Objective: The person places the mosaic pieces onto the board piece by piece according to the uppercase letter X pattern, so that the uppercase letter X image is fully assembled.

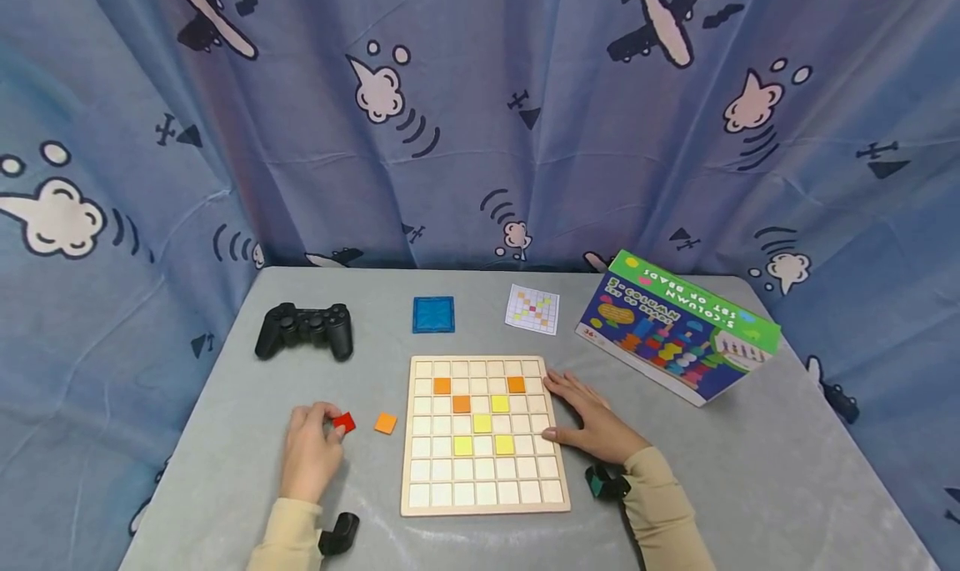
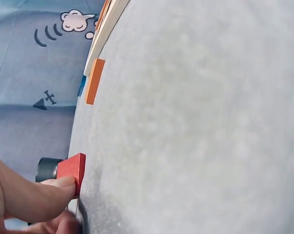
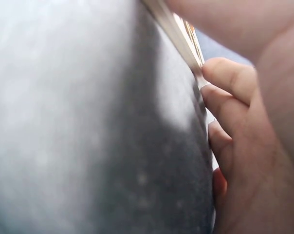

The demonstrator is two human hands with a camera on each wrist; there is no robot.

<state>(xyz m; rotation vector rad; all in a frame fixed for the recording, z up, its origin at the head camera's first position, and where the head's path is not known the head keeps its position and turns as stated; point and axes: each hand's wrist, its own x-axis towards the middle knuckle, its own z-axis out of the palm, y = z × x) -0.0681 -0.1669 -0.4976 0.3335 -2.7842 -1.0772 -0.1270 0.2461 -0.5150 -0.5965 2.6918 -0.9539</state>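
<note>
Between thumb and fingers, my left hand [image 1: 310, 450] pinches a red square tile [image 1: 344, 422], seen tilted in the left wrist view [image 2: 71, 170]. To its right an orange tile [image 1: 386, 423] lies on the table, just left of a wooden grid board [image 1: 486, 506]. Several orange and yellow tiles sit in the board's cells, among them a yellow tile [image 1: 482, 423] near the middle. My right hand [image 1: 600, 421] rests at the board's right edge, thumb and fingertips touching its rim, the fingers spread and fairly straight.
A black game controller [image 1: 306, 331] lies at the back left. Behind the board are a blue square tray [image 1: 433, 315] and a printed pattern card [image 1: 532, 309]. A colourful toy box [image 1: 675, 329] stands at the back right, before a patterned blue curtain [image 1: 465, 121].
</note>
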